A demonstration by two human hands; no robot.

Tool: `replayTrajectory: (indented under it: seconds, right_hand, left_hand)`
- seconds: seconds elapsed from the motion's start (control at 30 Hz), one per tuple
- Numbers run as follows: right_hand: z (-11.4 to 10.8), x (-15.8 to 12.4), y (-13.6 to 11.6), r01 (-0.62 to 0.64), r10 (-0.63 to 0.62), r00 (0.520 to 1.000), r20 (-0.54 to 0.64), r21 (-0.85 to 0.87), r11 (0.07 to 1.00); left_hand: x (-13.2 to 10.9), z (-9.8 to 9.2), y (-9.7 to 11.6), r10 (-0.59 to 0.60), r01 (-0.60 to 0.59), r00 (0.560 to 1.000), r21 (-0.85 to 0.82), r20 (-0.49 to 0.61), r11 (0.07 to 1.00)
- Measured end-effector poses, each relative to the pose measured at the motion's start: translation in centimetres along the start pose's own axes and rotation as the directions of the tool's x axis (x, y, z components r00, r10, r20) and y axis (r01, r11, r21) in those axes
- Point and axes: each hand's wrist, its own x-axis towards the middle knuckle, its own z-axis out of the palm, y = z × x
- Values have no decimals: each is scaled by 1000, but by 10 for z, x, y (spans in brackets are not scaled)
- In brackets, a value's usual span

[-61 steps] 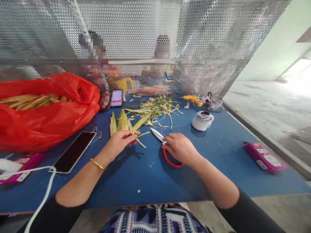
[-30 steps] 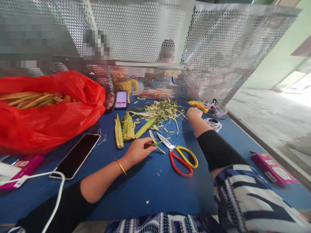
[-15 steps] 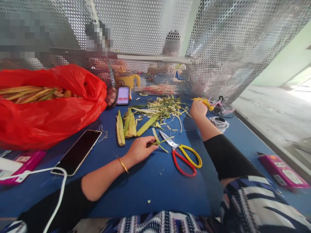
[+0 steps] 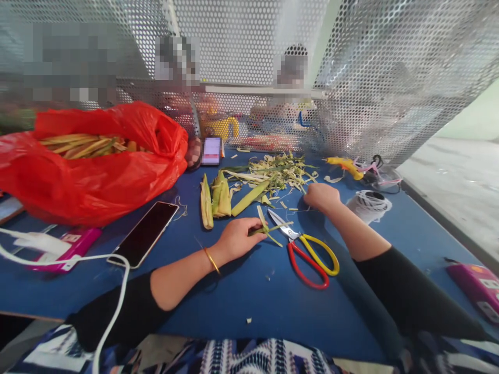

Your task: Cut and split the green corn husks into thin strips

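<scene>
My left hand [image 4: 239,238] is closed, its thumb and fingers pinching a few crossed green leaf strips [image 4: 266,228] just above the blue table. The tips of the strips reach over the open blades of the scissors [image 4: 314,261], which lie on the table with one red and one yellow handle. My right hand [image 4: 323,197] is curled shut at the right edge of a heap of shredded leaf scraps [image 4: 278,171]. Its fingertips face away, so anything in them is hidden. Left of the heap lie a cut husk piece [image 4: 221,197], a narrower one [image 4: 206,202] and a flat green leaf [image 4: 250,198].
A red plastic bag [image 4: 117,182] of dried strips fills the left. Near it lie a dark phone [image 4: 146,234] and a white cable [image 4: 120,296]. To the right are a spool of white string [image 4: 370,205], a yellow tool [image 4: 345,166] and a magenta box [image 4: 473,288]. Perforated metal panels [image 4: 241,47] stand behind.
My right hand has come away from the yellow tool and back toward me, uncovering the tool and the string spool. My left hand keeps its hold on the strips. The view has turned slightly left.
</scene>
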Motion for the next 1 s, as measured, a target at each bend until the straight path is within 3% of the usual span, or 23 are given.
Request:
replayTrajectory:
  seconds: [0.1,0.17,0.23,0.3,0.47,0.63,0.73,0.8,0.87,0.93,1.0]
  right_hand:
    - [-7,6,-9,7,-15,958,-288,-29,1000]
    - [-14,11,-24,152,-157,900,-407,-43,987]
    - [-20,20,-47,316,-302,865,-400,-33,948]
    - [-23,31,-74,396,-367,875,-316,30,918]
    - [-14,54,-122,395,-369,896,-247,66,916]
    - [-12,59,-125,385,-324,882,-342,127,914]
    - [-21,57,-109,384,-194,838,-511,299,874]
    - [-29,52,-93,454,-10,787,-617,568,687]
    - [-35,39,-73,544,102,793,-601,774,324]
    - [-37,19,-51,517,21,856,-517,856,-10]
    - [-35,-8,-31,387,-99,906,-411,901,-195]
  left_hand:
    - [0,1,-1,-8,8,1000,-13,-5,1000]
    - [1,2,-2,-17,17,1000,-30,-9,999]
    - [1,3,-3,-26,25,1000,-64,-16,998]
    - [1,4,-3,-40,37,999,-117,-18,992]
    - [-2,1,-1,-59,42,996,-234,-67,971]
    - [-2,-3,-1,-6,-71,968,-296,-249,952]
    - [-2,-6,-3,17,-129,929,-278,-371,952]
    - [-1,-8,-4,32,-167,899,-273,-437,948]
    - [1,-12,-4,40,-199,871,-278,-490,940]
    - [5,-18,-2,23,-211,855,-307,-517,928]
    - [11,-24,6,-1,-214,856,-355,-517,910]
